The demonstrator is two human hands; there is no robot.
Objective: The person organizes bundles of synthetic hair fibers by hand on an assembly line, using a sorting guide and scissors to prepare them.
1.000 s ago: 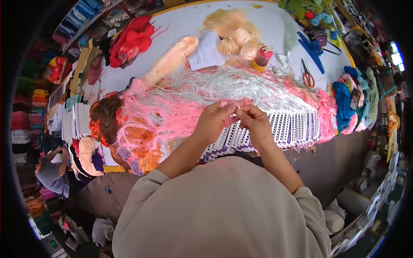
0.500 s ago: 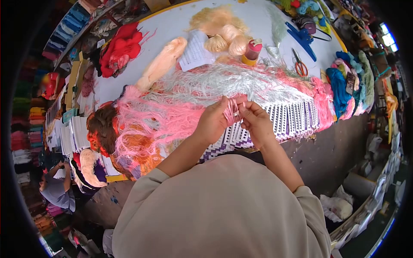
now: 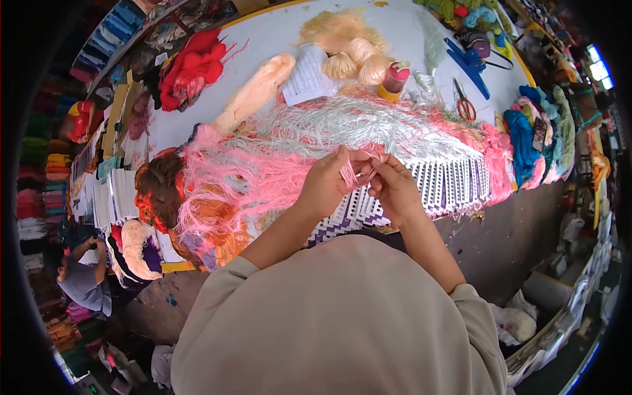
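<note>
In front of my chest, strands of pink thread [image 3: 349, 174] loop around the fingers of my left hand [image 3: 324, 184], which are curled closed on them. My right hand [image 3: 399, 191] is close beside it, thumb and forefinger pinching the same pink thread. Below and behind both hands lies a row of white punched cards [image 3: 454, 181] with purple parts, fanned along the table's near edge. A heap of loose pink thread [image 3: 257, 172] spreads to the left, and pale silvery thread [image 3: 309, 130] covers the area beyond my hands.
Farther back on the white table are orange-handled scissors [image 3: 466, 108], a blue plastic piece [image 3: 469, 68], a thread cone [image 3: 394, 81], a printed sheet [image 3: 308, 78], peach skein [image 3: 253, 93] and red skeins [image 3: 191, 71]. Another person [image 3: 85, 283] is at the far left.
My right fingers have shifted slightly on the pink thread, and the strands around my left fingers lie differently. The table scene has moved a little rightward in view.
</note>
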